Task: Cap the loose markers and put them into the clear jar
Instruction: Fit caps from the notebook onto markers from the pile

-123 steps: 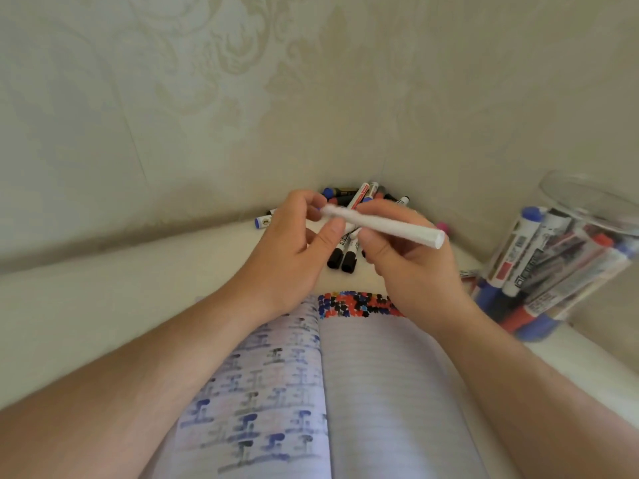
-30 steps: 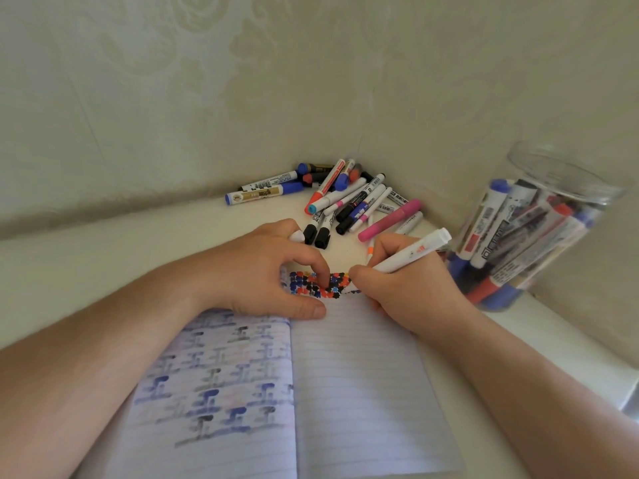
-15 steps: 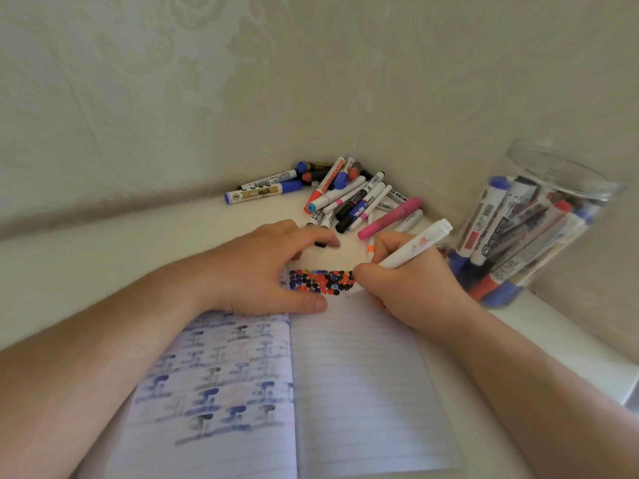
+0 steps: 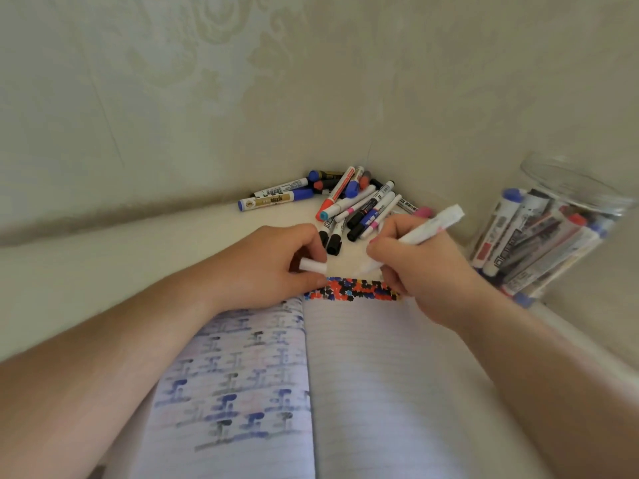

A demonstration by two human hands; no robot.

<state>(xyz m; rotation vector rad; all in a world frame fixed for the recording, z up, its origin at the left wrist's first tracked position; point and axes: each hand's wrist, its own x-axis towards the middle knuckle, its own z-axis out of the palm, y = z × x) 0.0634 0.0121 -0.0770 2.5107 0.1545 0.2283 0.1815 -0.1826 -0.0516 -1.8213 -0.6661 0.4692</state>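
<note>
Lifted off the page, blurred white marker (image 4: 427, 230) in right hand (image 4: 423, 271), tip indistinct; white cap (image 4: 313, 265) pinched in left hand (image 4: 273, 264).

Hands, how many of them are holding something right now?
2. The left hand pinches a small white cap just above the notebook's top edge; the right hand grips a white marker, nearer the clear jar.

We have a single head-worn wide-angle view, looking forward and down from above the person's forearms toward a wall corner (image 4: 370, 160). The open notebook (image 4: 380, 375) fills the lower frame, close to the lens. Both hands sit mid-frame. The clear jar (image 4: 587, 202) stands at the right edge, where the wide lens bends straight lines.
</note>
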